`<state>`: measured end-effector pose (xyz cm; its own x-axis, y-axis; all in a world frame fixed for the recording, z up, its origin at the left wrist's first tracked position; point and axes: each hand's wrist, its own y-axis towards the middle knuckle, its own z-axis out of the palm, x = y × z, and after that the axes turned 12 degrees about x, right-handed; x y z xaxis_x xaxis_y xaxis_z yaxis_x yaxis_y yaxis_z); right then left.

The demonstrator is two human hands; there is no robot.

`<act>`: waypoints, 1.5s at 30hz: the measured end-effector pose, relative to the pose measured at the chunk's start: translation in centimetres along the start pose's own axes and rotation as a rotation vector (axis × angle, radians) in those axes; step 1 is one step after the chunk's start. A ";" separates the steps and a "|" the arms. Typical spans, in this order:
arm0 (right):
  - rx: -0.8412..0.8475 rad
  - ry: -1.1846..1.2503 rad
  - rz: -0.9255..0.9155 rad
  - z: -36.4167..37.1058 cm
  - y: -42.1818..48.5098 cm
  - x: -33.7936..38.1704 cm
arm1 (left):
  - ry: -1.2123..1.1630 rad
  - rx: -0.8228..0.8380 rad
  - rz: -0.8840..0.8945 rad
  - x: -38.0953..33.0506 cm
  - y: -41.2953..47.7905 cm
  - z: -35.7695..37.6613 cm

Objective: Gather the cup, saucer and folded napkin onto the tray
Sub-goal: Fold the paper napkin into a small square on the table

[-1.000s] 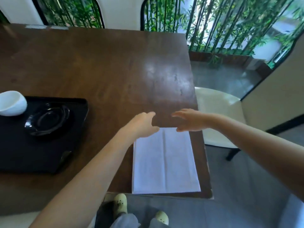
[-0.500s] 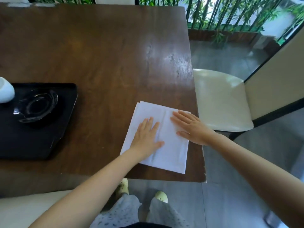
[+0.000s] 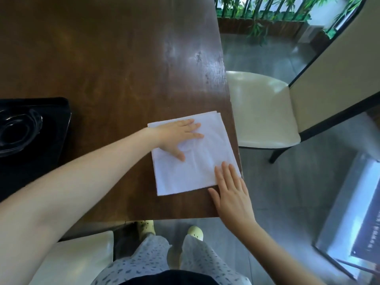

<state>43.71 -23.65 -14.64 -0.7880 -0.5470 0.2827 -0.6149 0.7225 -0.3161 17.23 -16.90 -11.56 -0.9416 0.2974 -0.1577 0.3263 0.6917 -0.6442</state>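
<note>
No lettering can be read anywhere. Pale marks show on a dark screen [image 3: 368, 231] on the floor, right of the right hand [image 3: 232, 194], too blurred to make out.

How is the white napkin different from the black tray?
The folded white cloth napkin is pale, soft and flat, near the table's right edge; the black tray is dark, rigid and rimmed, at the left. Both hands press the napkin; none touches the tray. Both rest on the brown wooden table.
</note>
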 end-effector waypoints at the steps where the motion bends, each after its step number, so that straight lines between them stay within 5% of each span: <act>1: -0.013 -0.014 0.008 0.1 -0.6 0.4 | -0.014 -0.009 -0.042 -0.7 -0.2 0.0; 8: -0.080 -0.133 -0.203 -2.3 -0.6 -1.6 | -0.290 -0.333 -0.144 -9.1 -6.9 7.9; 14: -0.129 -0.176 -0.397 -3.0 0.0 -4.2 | -0.069 -0.647 -0.152 -9.9 -10.2 12.2; 20: -0.273 -0.151 -0.480 -2.9 0.7 -4.5 | -0.136 -0.728 -0.206 -9.5 -10.9 13.8; 27: -0.315 -0.133 -0.491 -2.3 0.9 -4.8 | -0.778 -0.795 -0.234 -8.2 -11.9 12.5; 31: -0.309 0.031 -0.396 -3.6 1.6 -4.8 | -0.886 -0.802 -0.225 -7.5 -12.0 11.6; 38: -0.080 0.703 -0.165 -8.8 3.8 -4.4 | -1.144 -0.964 -0.321 -5.9 -11.5 8.6; 45: -0.229 0.970 -0.020 -9.4 10.8 -1.5 | -1.324 -1.177 -0.484 -2.9 -6.8 5.2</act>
<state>38.56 -11.04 -9.99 -0.3483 -0.0511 0.9360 -0.5264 0.8369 -0.1501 17.32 -25.86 -10.58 -0.2083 -0.2946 -0.9326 -0.6290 0.7706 -0.1029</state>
